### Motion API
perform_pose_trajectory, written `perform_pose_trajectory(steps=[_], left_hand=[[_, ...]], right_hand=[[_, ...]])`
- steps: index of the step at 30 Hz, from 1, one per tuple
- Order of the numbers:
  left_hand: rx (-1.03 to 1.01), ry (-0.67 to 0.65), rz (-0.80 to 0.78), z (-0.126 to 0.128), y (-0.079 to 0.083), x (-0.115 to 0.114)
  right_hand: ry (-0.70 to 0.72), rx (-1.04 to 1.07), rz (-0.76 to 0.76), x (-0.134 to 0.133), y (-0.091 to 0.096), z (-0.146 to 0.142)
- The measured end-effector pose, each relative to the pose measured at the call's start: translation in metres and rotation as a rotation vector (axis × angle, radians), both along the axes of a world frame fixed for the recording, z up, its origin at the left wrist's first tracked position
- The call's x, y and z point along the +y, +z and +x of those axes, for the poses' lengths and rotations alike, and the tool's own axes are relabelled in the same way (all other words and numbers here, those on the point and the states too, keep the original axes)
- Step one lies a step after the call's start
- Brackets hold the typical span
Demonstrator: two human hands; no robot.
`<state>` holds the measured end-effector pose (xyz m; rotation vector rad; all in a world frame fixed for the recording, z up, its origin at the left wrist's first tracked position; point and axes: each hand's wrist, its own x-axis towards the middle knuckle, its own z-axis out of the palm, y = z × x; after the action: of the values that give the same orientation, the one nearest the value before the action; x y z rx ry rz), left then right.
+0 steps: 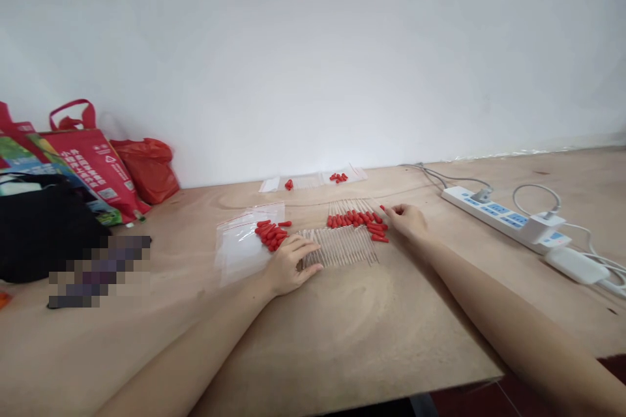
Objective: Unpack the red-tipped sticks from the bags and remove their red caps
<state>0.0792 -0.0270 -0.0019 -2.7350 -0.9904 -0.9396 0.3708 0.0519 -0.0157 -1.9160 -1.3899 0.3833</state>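
Observation:
A row of thin clear glass tubes (pixel 345 247) lies side by side on the table. My left hand (pixel 293 266) rests at the row's left end, with thumb and fingers apart and the fingertips by the tubes. Just behind this row, red rubber bulbs (pixel 355 218) lie along the near ends of more glass tubes (pixel 349 204). To the right of them my right hand (pixel 409 220) is closed in a pinch, and a small red rubber bulb (pixel 382 208) shows at its fingertips. Loose red bulbs (pixel 270 233) are piled left of my left hand on a clear zip bag (pixel 237 251).
Farther back, a clear bag (pixel 313 181) lies near the wall with a few red bulbs (pixel 338 177). A white power strip (pixel 503 215) with plugs and cables is at the right. Red shopping bags (pixel 98 166) and a black bag (pixel 44 228) stand at the left.

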Motion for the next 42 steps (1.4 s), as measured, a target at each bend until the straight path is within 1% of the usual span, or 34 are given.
perform_pose_trajectory(steps=[2, 3, 5, 7, 8, 9, 12, 15, 21, 25, 28, 30, 35, 42], left_hand=[[0.002, 0.044, 0.044, -0.002, 0.001, -0.002], [-0.008, 0.079, 0.078, -0.003, 0.002, -0.002], [-0.038, 0.155, 0.16, -0.003, 0.004, -0.004], [-0.054, 0.218, 0.239, -0.001, 0.005, -0.005], [-0.048, 0.236, 0.271, 0.001, 0.005, -0.006], [-0.034, 0.245, 0.295, 0.002, 0.006, -0.006], [0.025, 0.226, 0.347, 0.006, 0.005, -0.008], [0.064, 0.183, 0.394, 0.009, 0.005, -0.01], [0.101, 0.137, 0.447, 0.012, 0.007, -0.017], [0.115, 0.147, 0.449, 0.012, 0.006, -0.019], [0.125, 0.135, 0.454, 0.011, 0.005, -0.019], [0.134, 0.116, 0.46, 0.012, 0.005, -0.019], [0.159, 0.074, 0.507, 0.013, 0.006, -0.022], [0.155, 0.061, 0.524, 0.017, 0.006, -0.024]], right_hand=[[0.056, 0.047, 0.117, -0.006, 0.001, -0.007], [0.126, 0.062, 0.177, -0.01, 0.002, -0.011], [0.339, 0.047, 0.275, -0.023, 0.005, -0.023], [0.561, -0.023, 0.355, -0.038, 0.007, -0.037], [0.632, -0.058, 0.386, -0.046, 0.008, -0.043], [0.673, -0.085, 0.412, -0.054, 0.009, -0.05], [0.75, -0.126, 0.431, -0.072, 0.011, -0.066], [0.803, -0.15, 0.449, -0.081, 0.011, -0.074], [0.858, -0.374, 0.57, -0.082, 0.014, -0.074], [0.91, -0.438, 0.58, -0.08, 0.017, -0.07], [0.973, -0.441, 0.549, -0.078, 0.019, -0.067], [1.038, -0.426, 0.528, -0.076, 0.02, -0.065], [1.197, -0.336, 0.462, -0.072, 0.024, -0.059], [1.255, -0.253, 0.391, -0.077, 0.035, -0.058]])
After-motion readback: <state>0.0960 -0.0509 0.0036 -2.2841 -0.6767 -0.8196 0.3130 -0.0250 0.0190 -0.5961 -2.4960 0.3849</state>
